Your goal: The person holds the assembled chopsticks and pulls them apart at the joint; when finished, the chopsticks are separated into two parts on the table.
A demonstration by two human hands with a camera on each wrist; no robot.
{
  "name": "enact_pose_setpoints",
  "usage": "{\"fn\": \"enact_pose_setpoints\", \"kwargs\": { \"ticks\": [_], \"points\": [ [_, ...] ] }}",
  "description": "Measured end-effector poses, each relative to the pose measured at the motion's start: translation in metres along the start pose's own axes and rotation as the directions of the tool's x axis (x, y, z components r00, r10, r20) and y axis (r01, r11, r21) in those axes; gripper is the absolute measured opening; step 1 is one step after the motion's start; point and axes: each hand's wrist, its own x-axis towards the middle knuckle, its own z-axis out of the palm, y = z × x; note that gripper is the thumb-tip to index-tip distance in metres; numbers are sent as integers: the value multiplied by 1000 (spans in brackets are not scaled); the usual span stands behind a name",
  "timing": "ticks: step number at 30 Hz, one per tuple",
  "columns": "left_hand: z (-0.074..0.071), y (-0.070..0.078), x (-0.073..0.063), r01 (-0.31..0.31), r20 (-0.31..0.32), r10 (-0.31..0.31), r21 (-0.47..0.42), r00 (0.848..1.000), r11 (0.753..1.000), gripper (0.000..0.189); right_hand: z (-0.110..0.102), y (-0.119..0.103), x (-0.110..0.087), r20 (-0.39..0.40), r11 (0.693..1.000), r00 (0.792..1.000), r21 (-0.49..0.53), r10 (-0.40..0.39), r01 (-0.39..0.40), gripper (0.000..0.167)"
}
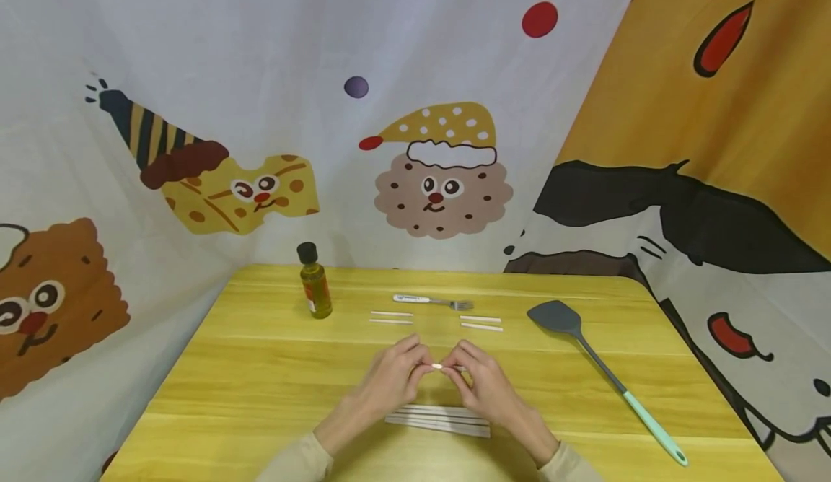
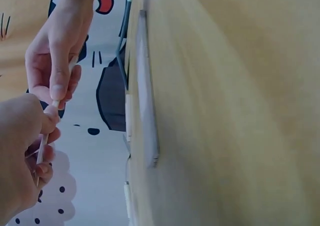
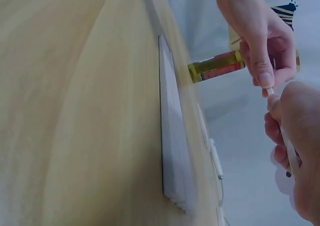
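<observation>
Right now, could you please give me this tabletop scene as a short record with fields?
Left grip: pinching a thin white stick
Right grip: pinching stick too; one piece or two, unclear
Near side: longer white sticks, side by side
Beyond: left stick pair, right stick pair, fork behind them
Left side: dark-capped upright bottle
Right side: spatula lying flat
</observation>
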Motion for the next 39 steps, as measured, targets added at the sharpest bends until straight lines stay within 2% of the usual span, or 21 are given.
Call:
{"fn": "enact_pose_setpoints", "kwargs": {
  "ticks": [3,7,14,16,19,23,32,39],
  "points": [
    [2,0,-4,6,-10,-6,-21,1000,1000,14,0,-1,-2,9,999,999,-2,-32,32,16],
    [3,-1,-9,39,11,-38,-73,999,997,16,1,-1,-4,22,999,998,11,-51,51,16],
    [-2,-1,-7,62,40,-57,-129,998,990,13,-3,-3,0,21,998,998,33,-52,51,15],
    [-3,0,-6,43,32,-39,-126,999,991,12,-5,-4,1,25,998,999,49,-45,44,15],
    [-4,0,-6,-24,-3,24,-92,1000,995,12,-7,-6,1,30,997,999,72,-40,38,14],
    [-4,0,-6,-102,-59,99,-47,993,994,13,-10,-9,2,31,995,999,98,-35,32,14],
    [-6,-1,-2,-201,-152,203,29,967,979,15,-15,-11,7,28,993,999,115,-26,22,20],
    [-9,0,-1,-228,-177,231,37,957,973,13,-18,-15,11,13,993,998,97,-63,61,21]
  ]
}}
